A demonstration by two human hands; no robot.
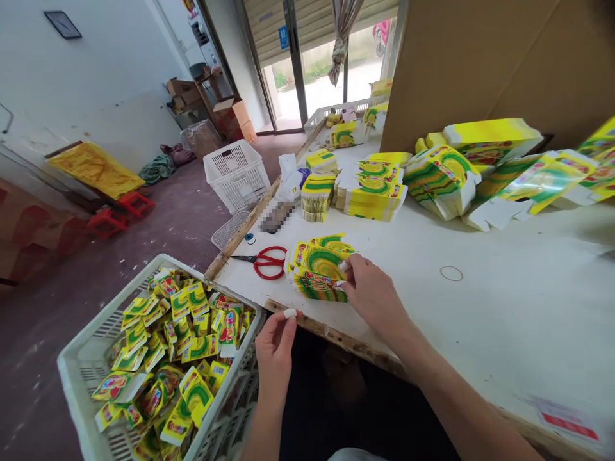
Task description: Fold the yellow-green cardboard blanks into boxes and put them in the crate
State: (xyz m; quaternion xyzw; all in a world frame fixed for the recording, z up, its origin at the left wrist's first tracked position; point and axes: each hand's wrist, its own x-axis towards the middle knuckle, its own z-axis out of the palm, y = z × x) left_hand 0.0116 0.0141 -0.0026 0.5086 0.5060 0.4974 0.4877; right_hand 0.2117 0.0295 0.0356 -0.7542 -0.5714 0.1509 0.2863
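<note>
My right hand (372, 288) is at a stack of folded yellow-green cartons (319, 269) near the table's front edge. Its thumb and index finger, with white wrappings at the tips, pinch the right side of a carton on the stack. My left hand (276, 346) hovers just off the table edge, beside the crate. Its fingers are curled, thumb close to the white-wrapped index fingertip, and nothing shows between them. Red-handled scissors (269, 262) lie left of the stack. Small yellow-green boxes (192, 339) fill the white plastic crate (72, 378) at lower left.
Bundled flat cartons (369, 189) stand farther back on the white table (413, 256). Larger carton piles (442, 179) lean by a cardboard panel (490, 64) at right. A rubber band (451, 273) lies on the tabletop. Another white crate (237, 173) stands on the floor.
</note>
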